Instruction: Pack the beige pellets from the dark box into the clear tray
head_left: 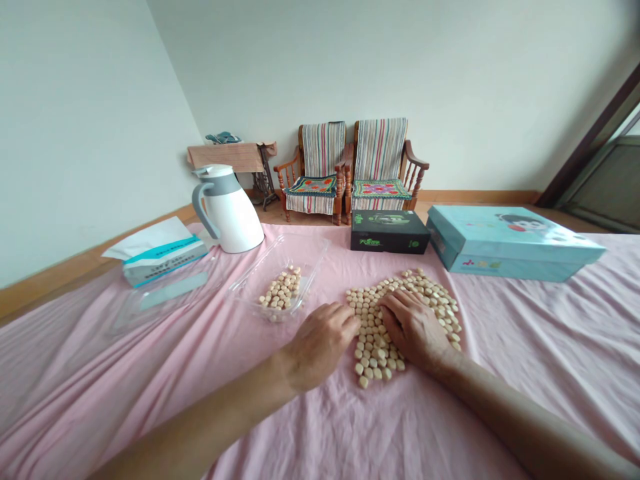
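A pink cloth [150, 373] covers the table, with a blue box [510, 250], jug [233, 210] and clear tray [300, 257] on it. The beans [430, 293] lie spread mid-table. Right hand [415, 330] rests flat and open on them; left hand [320, 343] curls at their left edge, grip unclear.

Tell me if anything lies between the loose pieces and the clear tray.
Nothing visible. Only bare cloth separates the pieces from the tray; the left hand touches the pile's near-left edge.
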The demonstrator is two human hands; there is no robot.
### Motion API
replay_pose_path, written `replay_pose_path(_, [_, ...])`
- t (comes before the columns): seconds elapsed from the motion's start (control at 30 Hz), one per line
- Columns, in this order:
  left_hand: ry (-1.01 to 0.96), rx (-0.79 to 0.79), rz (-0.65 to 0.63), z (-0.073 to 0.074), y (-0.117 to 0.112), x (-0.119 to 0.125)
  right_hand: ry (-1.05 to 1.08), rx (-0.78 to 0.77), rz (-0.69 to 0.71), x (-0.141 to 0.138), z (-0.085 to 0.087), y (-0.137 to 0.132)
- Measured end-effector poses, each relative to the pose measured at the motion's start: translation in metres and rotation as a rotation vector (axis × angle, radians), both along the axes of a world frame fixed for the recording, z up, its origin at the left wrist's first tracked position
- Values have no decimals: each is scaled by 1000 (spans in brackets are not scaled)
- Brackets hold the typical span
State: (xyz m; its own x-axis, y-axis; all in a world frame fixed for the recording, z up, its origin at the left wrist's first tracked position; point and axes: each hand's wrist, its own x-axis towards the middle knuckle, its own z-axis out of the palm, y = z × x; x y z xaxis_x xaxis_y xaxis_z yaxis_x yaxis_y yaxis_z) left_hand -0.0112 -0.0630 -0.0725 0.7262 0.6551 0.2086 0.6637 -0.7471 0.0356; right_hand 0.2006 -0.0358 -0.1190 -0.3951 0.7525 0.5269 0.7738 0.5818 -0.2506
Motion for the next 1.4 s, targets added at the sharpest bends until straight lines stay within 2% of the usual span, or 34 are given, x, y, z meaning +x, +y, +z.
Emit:
replay_pose_path(0.13, [17,-41,45,-12,3,1,-11,-10,-8,0,0,0])
replay_pose_path(0.37, [-51,-82,105,-18,3,-1,-17,-14,-4,0,0,0])
replay_pose_path(0.5, [-32,-61,67,-16,2,-2,-13,3,-6,0,0,0])
replay_pose_path(0.57, [-44,2,34,-9,1,-4,-10,9,0,0,1,0])
replay_pose_path(0.67, [-116,178,45,13,2,-12,-8,-6,-2,-1,2,-1])
replay_pose_path(0.8, [-283,470,182,44,12,-30,-8,-24,-8,-1,2,-1])
replay_pose_path(0.9, [-386,564,239,52,15,-36,-6,-24,-5,0,2,-1])
replay_pose_path(1.0, [-388,484,92,43,10,-29,-10,-27,-7,0,1,-1])
replay_pose_path(1.07, [-280,345,-41,31,5,-20,-15,-30,-11,0,0,0])
replay_pose_path(1.13, [-152,187,-95,18,1,-11,-19,-30,-14,0,0,0])
replay_pose_path(1.27, [-48,-33,-13,-6,1,-1,-19,-19,-17,-1,1,0])
replay_pose_path(1.4, [-65,-85,33,-20,4,2,-25,-17,-24,-2,1,-1])
